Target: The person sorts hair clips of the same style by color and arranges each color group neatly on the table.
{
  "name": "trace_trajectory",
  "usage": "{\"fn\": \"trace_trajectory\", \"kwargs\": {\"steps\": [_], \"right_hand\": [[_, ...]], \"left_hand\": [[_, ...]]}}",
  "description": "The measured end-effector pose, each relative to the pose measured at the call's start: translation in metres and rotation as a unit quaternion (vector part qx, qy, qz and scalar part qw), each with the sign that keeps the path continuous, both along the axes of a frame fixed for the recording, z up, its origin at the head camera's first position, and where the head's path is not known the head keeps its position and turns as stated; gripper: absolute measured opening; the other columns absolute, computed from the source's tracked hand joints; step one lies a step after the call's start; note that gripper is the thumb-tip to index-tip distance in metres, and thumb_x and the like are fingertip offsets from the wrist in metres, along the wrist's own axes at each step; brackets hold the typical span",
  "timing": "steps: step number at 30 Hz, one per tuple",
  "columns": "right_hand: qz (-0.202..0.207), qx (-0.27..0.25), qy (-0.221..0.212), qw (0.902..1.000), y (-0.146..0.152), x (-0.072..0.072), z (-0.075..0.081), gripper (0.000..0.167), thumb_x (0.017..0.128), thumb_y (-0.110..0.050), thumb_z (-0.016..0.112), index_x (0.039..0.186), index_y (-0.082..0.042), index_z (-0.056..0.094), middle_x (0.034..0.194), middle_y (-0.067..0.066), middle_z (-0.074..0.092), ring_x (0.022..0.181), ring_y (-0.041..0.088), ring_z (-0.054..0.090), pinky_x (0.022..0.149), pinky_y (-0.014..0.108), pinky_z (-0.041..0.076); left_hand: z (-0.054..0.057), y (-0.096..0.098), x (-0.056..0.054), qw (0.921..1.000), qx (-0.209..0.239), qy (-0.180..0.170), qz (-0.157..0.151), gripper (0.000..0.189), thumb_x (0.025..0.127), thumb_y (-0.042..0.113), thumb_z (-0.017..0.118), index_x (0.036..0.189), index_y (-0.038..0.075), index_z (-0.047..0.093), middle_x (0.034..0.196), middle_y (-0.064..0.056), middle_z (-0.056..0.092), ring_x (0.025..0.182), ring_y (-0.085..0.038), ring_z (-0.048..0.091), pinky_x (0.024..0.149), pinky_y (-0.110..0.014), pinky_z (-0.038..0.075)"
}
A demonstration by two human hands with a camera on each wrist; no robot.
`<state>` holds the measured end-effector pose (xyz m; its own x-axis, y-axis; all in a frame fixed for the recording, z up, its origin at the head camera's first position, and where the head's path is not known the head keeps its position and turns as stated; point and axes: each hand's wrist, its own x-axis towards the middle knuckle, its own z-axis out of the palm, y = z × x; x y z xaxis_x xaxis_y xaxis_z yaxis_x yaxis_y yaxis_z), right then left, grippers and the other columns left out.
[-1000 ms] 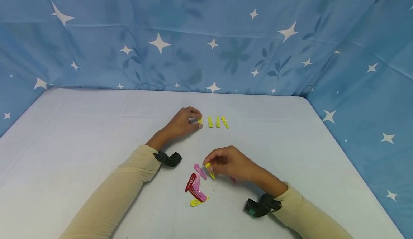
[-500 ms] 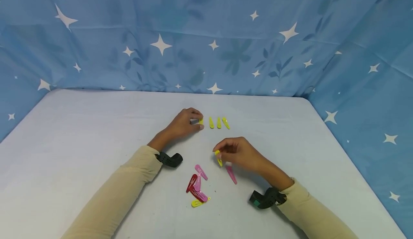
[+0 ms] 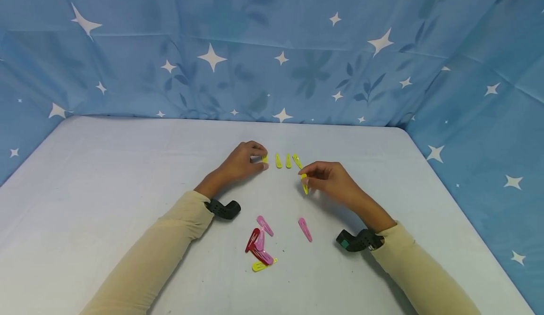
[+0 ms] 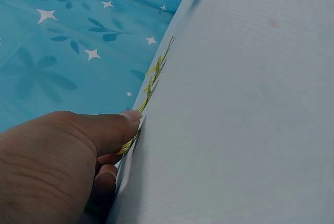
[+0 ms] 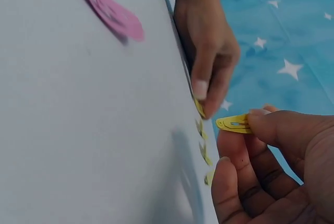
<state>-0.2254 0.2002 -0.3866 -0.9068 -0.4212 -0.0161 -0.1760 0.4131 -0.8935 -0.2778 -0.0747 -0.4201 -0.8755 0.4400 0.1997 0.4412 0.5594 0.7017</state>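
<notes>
My right hand (image 3: pixel 333 180) pinches a yellow snap hair clip (image 3: pixel 305 187) between thumb and fingers, above the table. In the right wrist view the thumb covers one end of that clip (image 5: pixel 232 124). My left hand (image 3: pixel 243 160) holds another yellow hair clip (image 3: pixel 265 158) by its ends at the table's far part, thumb on the near end. Its middle shows in the gap between thumb and fingers. To its right lie three more yellow clips in a row; the middle one (image 3: pixel 288 161) is upright, while the rightmost clip (image 3: pixel 296 160) slants.
Nearer me lies a loose pile: pink clips (image 3: pixel 265 226), red clips (image 3: pixel 252 240) and a yellow clip (image 3: pixel 259 266) partly covered. One pink clip (image 3: pixel 305 230) lies apart to the right. A blue star-patterned cloth (image 3: pixel 255 69) hangs behind the white table (image 3: pixel 127 164).
The right hand has carried its yellow clip from beside the pile, up and right toward the row, uncovering the lone pink clip. The left hand has stayed put.
</notes>
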Motion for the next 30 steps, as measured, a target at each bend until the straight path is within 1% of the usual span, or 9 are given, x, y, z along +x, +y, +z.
{"fn": "trace_trajectory", "kwargs": {"steps": [4,12,16,21,26,30], "right_hand": [[-0.01,-0.001,0.0,0.9999,0.005,-0.008,0.001,0.024,0.09,-0.008,0.069,0.111,0.002,0.069,0.095,0.011,0.069,0.079,0.027,0.061,0.069,0.032,0.051],[-0.022,0.033,0.026,0.9989,0.009,-0.022,-0.002,0.022,0.092,-0.007,0.066,0.113,0.0,0.069,0.091,0.011,0.068,0.075,0.025,0.06,0.066,0.033,0.05],[-0.02,0.042,0.027,0.9985,0.007,-0.03,-0.003,0.022,0.092,-0.009,0.066,0.113,-0.001,0.069,0.095,0.012,0.067,0.075,0.026,0.061,0.066,0.033,0.05],[-0.039,0.035,0.014,0.9985,0.007,-0.038,-0.001,0.024,0.092,-0.009,0.066,0.114,-0.001,0.069,0.101,0.012,0.067,0.077,0.026,0.063,0.067,0.034,0.051],[-0.061,0.039,0.025,0.9971,0.009,-0.045,-0.001,0.024,0.092,-0.007,0.065,0.114,0.0,0.068,0.095,0.012,0.067,0.076,0.026,0.061,0.067,0.034,0.052],[-0.078,0.045,0.021,0.9957,0.01,-0.049,-0.003,0.023,0.092,-0.007,0.065,0.114,-0.001,0.069,0.095,0.011,0.067,0.079,0.026,0.059,0.064,0.032,0.051]], "left_hand": [[0.0,0.0,0.001,1.0,-0.003,0.001,0.002,0.041,0.09,0.012,0.071,0.126,-0.004,0.063,0.124,-0.014,0.058,0.115,-0.028,0.05,0.091,-0.039,0.045],[0.0,0.0,0.0,1.0,-0.008,0.004,0.002,0.041,0.089,0.013,0.072,0.126,-0.004,0.063,0.124,-0.014,0.058,0.115,-0.028,0.05,0.093,-0.039,0.043],[0.0,0.0,0.0,1.0,-0.006,0.003,0.003,0.041,0.089,0.013,0.071,0.126,-0.004,0.063,0.124,-0.014,0.058,0.115,-0.028,0.05,0.093,-0.039,0.043],[0.001,0.001,0.0,0.9999,-0.011,0.001,0.004,0.04,0.09,0.013,0.071,0.126,-0.003,0.064,0.124,-0.013,0.058,0.117,-0.028,0.049,0.094,-0.04,0.042],[0.001,0.001,0.0,0.9999,-0.014,0.001,0.007,0.04,0.09,0.014,0.072,0.125,-0.002,0.064,0.124,-0.013,0.058,0.116,-0.028,0.049,0.095,-0.04,0.042],[0.001,-0.001,0.0,0.9999,-0.012,0.002,0.004,0.041,0.089,0.014,0.072,0.126,-0.002,0.064,0.124,-0.013,0.058,0.116,-0.028,0.05,0.095,-0.04,0.042]]}}
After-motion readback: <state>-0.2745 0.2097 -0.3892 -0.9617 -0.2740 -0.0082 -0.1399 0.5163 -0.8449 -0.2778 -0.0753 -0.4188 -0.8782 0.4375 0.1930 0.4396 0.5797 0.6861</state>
